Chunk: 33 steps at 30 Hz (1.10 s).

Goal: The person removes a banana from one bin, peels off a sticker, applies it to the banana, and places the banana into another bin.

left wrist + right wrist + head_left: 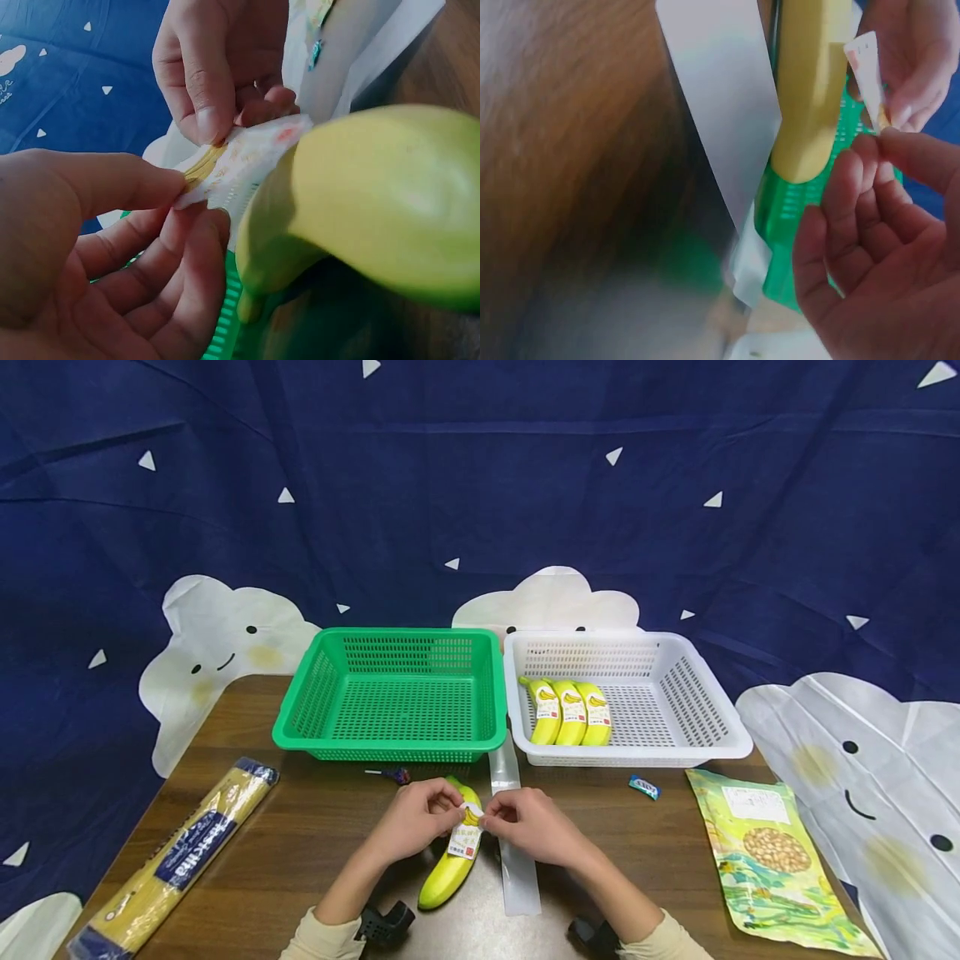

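Both hands meet over a yellow banana [444, 887] on the table. My left hand [422, 818] pinches one upper corner of a white sticker [464, 839] between thumb and forefinger. At the opposite corner, the thumb and a finger of my right hand [536, 828] pinch it too. The sticker carries a banana picture and a small red mark. In the left wrist view the sticker [251, 150] stretches between both hands beside the banana [375, 195]. Seen from the right wrist, the sticker [866, 71] stands nearly edge-on, apart from the banana's side.
A white basket [637, 758] holds three labelled bananas [572, 714]; left of it stands a green basket [390, 747]. A pale backing strip [517, 877] lies beside the banana. Around are a lollipop [397, 775], blue-wrapped candy [644, 787], packaged noodles [180, 860] and a green bag [772, 860].
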Available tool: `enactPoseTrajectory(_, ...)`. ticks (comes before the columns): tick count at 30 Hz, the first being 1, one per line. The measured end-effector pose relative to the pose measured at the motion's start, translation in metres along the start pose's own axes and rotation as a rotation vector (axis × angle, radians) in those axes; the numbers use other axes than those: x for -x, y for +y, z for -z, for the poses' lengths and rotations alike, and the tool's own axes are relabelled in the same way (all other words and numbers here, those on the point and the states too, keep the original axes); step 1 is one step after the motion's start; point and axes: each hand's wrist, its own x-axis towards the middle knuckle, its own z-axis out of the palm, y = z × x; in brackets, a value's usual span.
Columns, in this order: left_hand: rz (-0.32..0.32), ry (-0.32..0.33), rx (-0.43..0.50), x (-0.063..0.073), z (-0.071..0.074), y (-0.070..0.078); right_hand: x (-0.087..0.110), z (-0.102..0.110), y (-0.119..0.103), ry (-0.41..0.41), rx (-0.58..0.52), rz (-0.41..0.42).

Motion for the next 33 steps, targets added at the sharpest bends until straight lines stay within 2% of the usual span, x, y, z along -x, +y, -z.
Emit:
enactPoseTrajectory(6,-0.003,0.033,-0.112,0.0,0.001,-0.005,-0.006,-0.007,0.005,-0.02,-0.024,-0.051)
enactPoseTrajectory(11,0.041,0.011,-0.113,0.003,0.002,-0.007,-0.007,-0.013,0.009,-0.08,-0.076,-0.072)
enactPoseTrajectory(14,0.04,-0.003,-0.139,0.002,0.002,-0.007,-0.005,-0.013,0.009,-0.085,-0.089,-0.088)
enactPoseTrajectory(27,-0.007,-0.039,-0.237,-0.001,0.003,-0.012,-0.005,-0.013,0.005,-0.061,-0.035,-0.09)
enactPoseTrajectory(33,-0.004,-0.078,-0.225,0.0,0.005,-0.013,-0.006,-0.015,0.006,-0.033,0.033,-0.072)
